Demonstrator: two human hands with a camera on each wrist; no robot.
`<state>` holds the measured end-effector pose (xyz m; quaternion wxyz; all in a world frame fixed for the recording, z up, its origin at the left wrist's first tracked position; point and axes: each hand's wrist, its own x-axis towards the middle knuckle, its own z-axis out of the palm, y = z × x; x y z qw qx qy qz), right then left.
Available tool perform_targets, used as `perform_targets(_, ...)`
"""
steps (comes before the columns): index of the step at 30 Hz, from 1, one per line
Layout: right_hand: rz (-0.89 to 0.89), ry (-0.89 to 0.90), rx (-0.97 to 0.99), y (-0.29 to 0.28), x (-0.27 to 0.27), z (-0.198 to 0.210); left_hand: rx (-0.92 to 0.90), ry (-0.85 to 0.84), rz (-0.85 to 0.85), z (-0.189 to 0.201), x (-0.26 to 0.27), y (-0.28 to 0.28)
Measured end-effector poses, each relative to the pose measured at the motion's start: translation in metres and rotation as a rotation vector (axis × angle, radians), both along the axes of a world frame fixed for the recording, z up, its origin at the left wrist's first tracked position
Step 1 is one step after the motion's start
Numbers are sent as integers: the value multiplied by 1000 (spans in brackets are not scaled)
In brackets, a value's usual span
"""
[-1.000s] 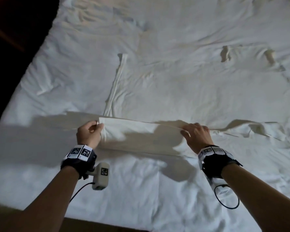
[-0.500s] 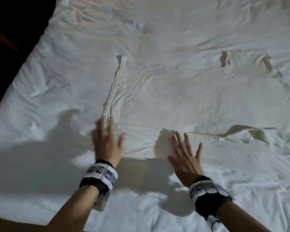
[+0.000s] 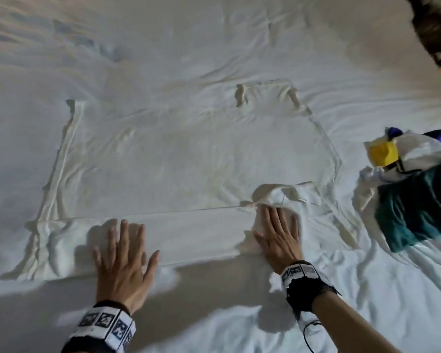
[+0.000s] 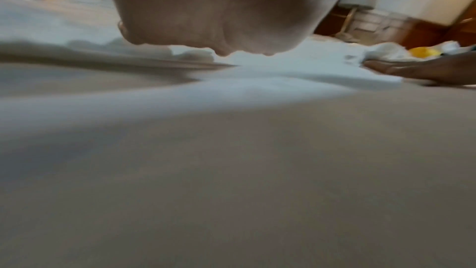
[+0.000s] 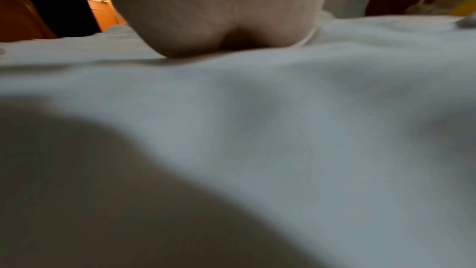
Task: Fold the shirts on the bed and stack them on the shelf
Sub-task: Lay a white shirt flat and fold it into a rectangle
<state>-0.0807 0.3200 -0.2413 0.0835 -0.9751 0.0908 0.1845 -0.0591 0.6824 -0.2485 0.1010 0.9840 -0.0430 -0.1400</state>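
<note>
A white shirt (image 3: 183,159) lies spread flat on the white bed sheet (image 3: 163,42), its near long side folded over into a strip (image 3: 189,233). My left hand (image 3: 125,253) lies flat on the left half of that strip, fingers straight and spread. My right hand (image 3: 278,235) presses flat on the strip's right end, beside a crumpled sleeve (image 3: 280,194). In the left wrist view the heel of my left hand (image 4: 226,7) sits on the cloth and the right hand (image 4: 417,70) shows at far right. The right wrist view shows only the heel of my right hand (image 5: 219,7) on white fabric.
A heap of other clothes (image 3: 415,189) sits at the bed's right edge: teal, white, yellow and purple pieces. The sheet is wrinkled all round. Dark wooden furniture (image 4: 386,27) stands beyond the bed. No shelf is in view.
Both hands let go of the folded edge they were pinching, opened flat on the strip, and have slid right along it. The view has swung right, bringing the clothes heap in.
</note>
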Motion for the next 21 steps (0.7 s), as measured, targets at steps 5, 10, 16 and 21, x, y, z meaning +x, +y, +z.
perform_targets(5, 13, -24, 61, -35, -11, 11, -136, 34, -403, -2, -18, -139)
perform_targets(10, 90, -17, 121, -76, -36, 3, -50, 95, -484, -11, -13, -195)
perform_targets(16, -344, 36, 16, -146, -54, 11, 0, 70, -414, -3, -14, -213)
perform_targets(21, 70, -27, 208, -119, -68, 11, -34, 18, -202, 13, -3, -257)
